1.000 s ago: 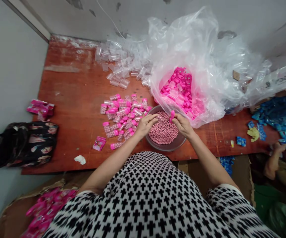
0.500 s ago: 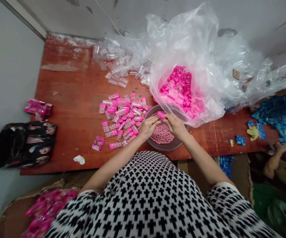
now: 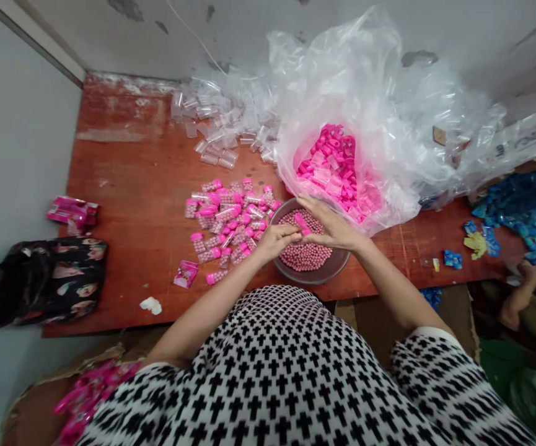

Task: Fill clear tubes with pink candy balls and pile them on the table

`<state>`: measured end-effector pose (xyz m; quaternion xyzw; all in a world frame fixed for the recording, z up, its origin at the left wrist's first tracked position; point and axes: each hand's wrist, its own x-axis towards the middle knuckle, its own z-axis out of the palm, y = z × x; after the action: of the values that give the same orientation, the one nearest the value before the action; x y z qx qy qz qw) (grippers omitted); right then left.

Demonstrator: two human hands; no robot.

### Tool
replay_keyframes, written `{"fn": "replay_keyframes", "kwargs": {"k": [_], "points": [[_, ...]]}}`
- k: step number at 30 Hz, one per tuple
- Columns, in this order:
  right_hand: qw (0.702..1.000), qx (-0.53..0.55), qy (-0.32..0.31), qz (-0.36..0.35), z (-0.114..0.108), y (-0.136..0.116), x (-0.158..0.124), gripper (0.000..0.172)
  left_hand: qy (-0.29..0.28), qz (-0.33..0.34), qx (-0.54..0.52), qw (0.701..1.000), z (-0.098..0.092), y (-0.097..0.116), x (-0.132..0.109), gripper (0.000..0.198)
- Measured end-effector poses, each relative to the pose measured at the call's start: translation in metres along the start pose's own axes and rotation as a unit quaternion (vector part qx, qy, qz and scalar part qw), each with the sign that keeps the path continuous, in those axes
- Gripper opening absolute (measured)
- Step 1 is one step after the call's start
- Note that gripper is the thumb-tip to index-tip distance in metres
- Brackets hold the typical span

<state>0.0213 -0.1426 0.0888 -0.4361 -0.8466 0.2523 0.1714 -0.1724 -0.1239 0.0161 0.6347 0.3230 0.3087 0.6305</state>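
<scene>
Both hands meet above a round bowl (image 3: 337, 263) full of small pink candy balls (image 3: 307, 253). My left hand (image 3: 277, 238) is closed around a small tube with a pink cap (image 3: 302, 223). My right hand (image 3: 330, 226) presses on that cap, its thumb and forefinger pinched at it and the other fingers stretched out. A heap of filled, pink-capped tubes (image 3: 228, 220) lies on the table just left of the bowl. Behind the bowl a clear plastic bag (image 3: 365, 93) holds loose pink caps (image 3: 335, 167).
Empty clear tubes (image 3: 214, 133) lie at the back of the red-brown table (image 3: 132, 186). Pink packets (image 3: 72, 210) and a dark patterned bag (image 3: 44, 279) sit at the left. Blue wrappers (image 3: 518, 207) pile at the right, near another person's arm (image 3: 521, 297).
My right hand brought the pink cap from above the bowl's right side to the tube in my left hand and now pushes on it.
</scene>
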Motion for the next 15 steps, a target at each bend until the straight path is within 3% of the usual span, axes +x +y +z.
{"fn": "replay_keyframes", "kwargs": {"k": [2,4,8,10,15], "points": [[0.997,-0.02,-0.05,-0.053,-0.012,-0.004,0.007,0.059,-0.01,-0.033,-0.032,0.999,0.002,-0.001,-0.001,0.027],[0.994,-0.051,-0.061,-0.069,-0.015,-0.005,0.011,0.046,0.012,-0.074,-0.075,0.994,0.005,-0.003,-0.004,0.029],[0.994,-0.104,0.006,-0.013,0.004,-0.001,0.005,0.036,0.118,-0.157,-0.204,0.959,0.009,-0.006,-0.009,0.04],[0.993,-0.104,0.046,0.009,0.021,0.0,-0.001,0.043,0.167,-0.182,-0.253,0.935,0.011,-0.005,-0.011,0.043],[0.986,-0.117,0.094,0.076,0.062,-0.008,-0.011,0.083,0.228,-0.193,-0.31,0.903,0.021,-0.001,-0.009,0.039]]}}
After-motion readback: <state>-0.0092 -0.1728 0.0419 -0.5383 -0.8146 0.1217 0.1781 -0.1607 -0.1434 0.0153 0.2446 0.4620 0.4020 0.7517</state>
